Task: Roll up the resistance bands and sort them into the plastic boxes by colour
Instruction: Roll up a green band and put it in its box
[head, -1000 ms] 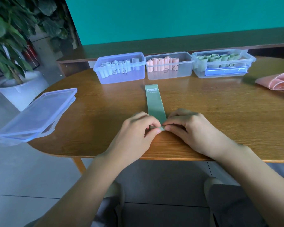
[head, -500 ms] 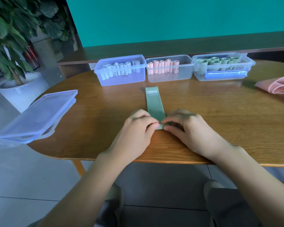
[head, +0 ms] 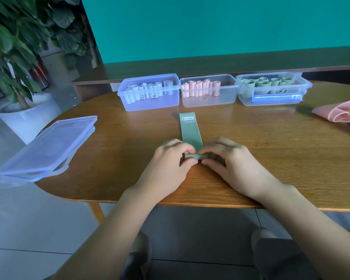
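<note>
A green resistance band point(head: 190, 130) lies flat on the wooden table point(head: 271, 150), running away from me, label end far. Its near end is wound into a small roll. My left hand point(head: 170, 164) and my right hand point(head: 230, 164) pinch that roll from either side between thumb and fingertips. Behind the band stand three clear plastic boxes: the left box point(head: 150, 103) holds pale blue rolls, the middle box point(head: 208, 100) pink rolls, the right box point(head: 273, 99) green rolls.
Stacked clear lids point(head: 47, 146) overhang the table's left edge. Loose pink bands point(head: 339, 113) lie at the far right edge. A potted plant point(head: 18, 110) stands on the floor to the left. A low wooden shelf runs behind the boxes.
The near end of the green band has been rolled up a little further away from me, and both hands have moved forward with it. The flat part is shorter.
</note>
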Available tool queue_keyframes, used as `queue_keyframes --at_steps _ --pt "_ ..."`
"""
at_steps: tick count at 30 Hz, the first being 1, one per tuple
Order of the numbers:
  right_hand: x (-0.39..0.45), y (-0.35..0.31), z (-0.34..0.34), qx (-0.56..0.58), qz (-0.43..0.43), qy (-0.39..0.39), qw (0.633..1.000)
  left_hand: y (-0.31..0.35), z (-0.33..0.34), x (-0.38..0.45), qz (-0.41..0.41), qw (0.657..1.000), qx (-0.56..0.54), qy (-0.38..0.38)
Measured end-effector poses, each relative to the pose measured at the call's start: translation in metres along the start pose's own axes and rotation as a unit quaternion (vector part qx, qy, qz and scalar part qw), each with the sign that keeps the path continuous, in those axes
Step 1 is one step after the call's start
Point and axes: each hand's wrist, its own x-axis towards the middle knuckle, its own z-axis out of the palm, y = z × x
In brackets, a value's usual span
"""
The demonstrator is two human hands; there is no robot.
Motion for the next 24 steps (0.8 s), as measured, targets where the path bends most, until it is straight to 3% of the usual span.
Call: queue_keyframes --at_steps 8,18,24 --pt "0.011 0.010 0.002 0.010 -0.008 -0.004 1.000 -0.005 0.004 0.001 0.039 0.998 0.016 0.047" --pt "0.014 0.012 0.000 0.010 -0.014 -0.005 1.000 -0.011 0.007 0.011 0.025 0.999 0.014 0.038" --pt "0.022 0.018 0.001 0.011 -0.015 -0.006 1.000 -0.013 0.008 0.013 0.065 0.994 0.025 0.086"
